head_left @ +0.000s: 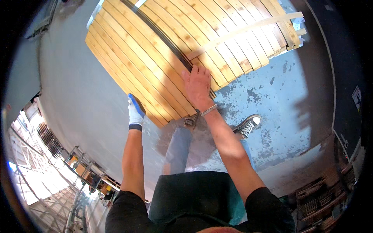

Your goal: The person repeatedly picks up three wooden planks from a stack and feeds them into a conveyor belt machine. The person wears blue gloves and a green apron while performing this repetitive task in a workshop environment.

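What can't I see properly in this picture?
All in the head view:
Far ends of many wooden slats: cut off by the top edge.
The spot under the right hand: the hand covers it.
The left hand: its glove and the angle hide how all the fingers sit.
The toe of the left shoe: hidden by the slats.
Print on the pale label at right: too small to read.

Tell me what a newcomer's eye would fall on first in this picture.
Probably the broad spread of yellow wooden slats across the top middle, with a dark lengthwise band running through it. Next, perhaps, the white-and-blue gloved left hand at its left edge and the bare right hand at the band's near end. The patchy pale blue floor stands out at right.
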`<state>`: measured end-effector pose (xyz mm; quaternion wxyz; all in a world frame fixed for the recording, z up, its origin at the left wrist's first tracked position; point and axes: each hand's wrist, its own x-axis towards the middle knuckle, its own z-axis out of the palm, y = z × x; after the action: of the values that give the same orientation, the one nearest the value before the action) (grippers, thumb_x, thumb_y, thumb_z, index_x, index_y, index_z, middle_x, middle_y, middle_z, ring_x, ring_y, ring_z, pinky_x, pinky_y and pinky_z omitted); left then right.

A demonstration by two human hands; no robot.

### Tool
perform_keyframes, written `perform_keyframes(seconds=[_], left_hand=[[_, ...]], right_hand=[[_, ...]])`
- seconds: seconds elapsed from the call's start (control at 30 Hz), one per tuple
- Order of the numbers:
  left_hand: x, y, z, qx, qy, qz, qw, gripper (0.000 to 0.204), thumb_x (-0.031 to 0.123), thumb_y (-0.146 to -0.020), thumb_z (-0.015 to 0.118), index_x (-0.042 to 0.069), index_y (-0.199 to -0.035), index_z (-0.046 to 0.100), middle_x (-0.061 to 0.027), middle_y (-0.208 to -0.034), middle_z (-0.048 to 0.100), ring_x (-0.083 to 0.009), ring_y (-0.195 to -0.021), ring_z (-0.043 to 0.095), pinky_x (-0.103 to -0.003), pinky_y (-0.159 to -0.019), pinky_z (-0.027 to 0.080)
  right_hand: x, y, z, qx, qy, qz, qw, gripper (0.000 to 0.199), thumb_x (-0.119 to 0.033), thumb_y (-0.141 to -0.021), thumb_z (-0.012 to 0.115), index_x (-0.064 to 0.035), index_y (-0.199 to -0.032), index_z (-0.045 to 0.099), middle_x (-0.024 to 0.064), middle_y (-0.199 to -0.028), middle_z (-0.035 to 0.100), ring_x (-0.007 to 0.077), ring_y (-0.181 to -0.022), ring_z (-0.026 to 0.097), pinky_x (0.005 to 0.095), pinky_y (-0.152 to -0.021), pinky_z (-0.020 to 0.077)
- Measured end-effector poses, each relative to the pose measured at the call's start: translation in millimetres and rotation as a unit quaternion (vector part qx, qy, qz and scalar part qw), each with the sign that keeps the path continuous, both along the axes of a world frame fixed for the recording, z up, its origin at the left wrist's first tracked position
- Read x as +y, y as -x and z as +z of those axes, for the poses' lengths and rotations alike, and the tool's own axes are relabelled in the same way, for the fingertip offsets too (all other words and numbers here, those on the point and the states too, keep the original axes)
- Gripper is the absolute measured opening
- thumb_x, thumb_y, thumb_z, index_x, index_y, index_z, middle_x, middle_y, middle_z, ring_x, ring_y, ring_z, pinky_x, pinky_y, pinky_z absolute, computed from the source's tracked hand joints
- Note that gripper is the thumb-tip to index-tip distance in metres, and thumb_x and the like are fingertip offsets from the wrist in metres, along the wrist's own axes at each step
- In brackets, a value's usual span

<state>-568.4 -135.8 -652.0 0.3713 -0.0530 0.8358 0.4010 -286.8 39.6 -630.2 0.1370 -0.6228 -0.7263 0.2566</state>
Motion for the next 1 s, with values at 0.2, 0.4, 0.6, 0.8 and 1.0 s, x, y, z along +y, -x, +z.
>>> perform_keyframes(seconds=[0.2,0.4,0.6,0.8,1.0], left_hand=[[7.8,-62.3,12.6,-0.128,-0.138,-0.057,0.98,0.078,0.063,-0.104,0.043,-0.001,-0.149,0.043,-0.0094,-0.143,0.056,-0.0213,-0.124,0.058,-0.034,-0.106,0.047],[10.1,-143.2,17.4,-0.053,0.033,-0.143,0.988,0.059,0.058,-0.107,0.042,0.003,-0.108,0.062,0.0003,-0.088,0.056,-0.0145,-0.081,0.051,-0.037,-0.074,0.043],[-5.8,-146.8,31.7,-0.079,0.119,-0.087,0.986,0.056,0.053,-0.108,0.044,0.003,-0.108,0.067,0.0001,-0.088,0.061,-0.0108,-0.08,0.054,-0.029,-0.07,0.045],[-23.1,-117.5,55.5,-0.043,0.077,-0.202,0.975,0.081,0.064,-0.106,0.034,-0.009,-0.128,0.062,-0.0132,-0.11,0.071,-0.0209,-0.096,0.064,-0.034,-0.085,0.051],[-18.2,-94.1,67.0,-0.109,0.201,-0.233,0.945,0.066,0.056,-0.105,0.047,-0.005,-0.126,0.062,-0.017,-0.111,0.069,-0.0247,-0.101,0.062,-0.037,-0.09,0.048]], right_hand=[[59.3,-48.8,15.4,-0.006,0.049,0.03,0.998,0.048,-0.043,-0.097,0.06,0.0042,-0.098,0.067,0.0224,-0.102,0.063,0.0382,-0.101,0.056,0.0474,-0.088,0.0479],[113.6,-105.9,27.4,0.006,0.054,0.071,0.996,0.05,-0.041,-0.098,0.058,0.0071,-0.09,0.068,0.026,-0.099,0.062,0.042,-0.102,0.057,0.0495,-0.092,0.0472],[50.6,-138.1,29.7,0.027,0.052,0.046,0.997,0.043,-0.036,-0.097,0.061,0.0077,-0.097,0.063,0.0258,-0.098,0.06,0.0432,-0.099,0.054,0.0513,-0.092,0.043],[-32.1,-130.6,24.8,0.008,0.133,-0.012,0.991,0.049,-0.038,-0.096,0.064,0.008,-0.112,0.062,0.0255,-0.102,0.054,0.0419,-0.102,0.05,0.0508,-0.092,0.0409],[-41.2,-146.9,21.7,0.078,0.289,-0.115,0.947,0.072,-0.06,-0.094,0.061,0.0097,-0.115,0.062,0.0324,-0.111,0.062,0.0497,-0.108,0.057,0.0509,-0.096,0.0452]])
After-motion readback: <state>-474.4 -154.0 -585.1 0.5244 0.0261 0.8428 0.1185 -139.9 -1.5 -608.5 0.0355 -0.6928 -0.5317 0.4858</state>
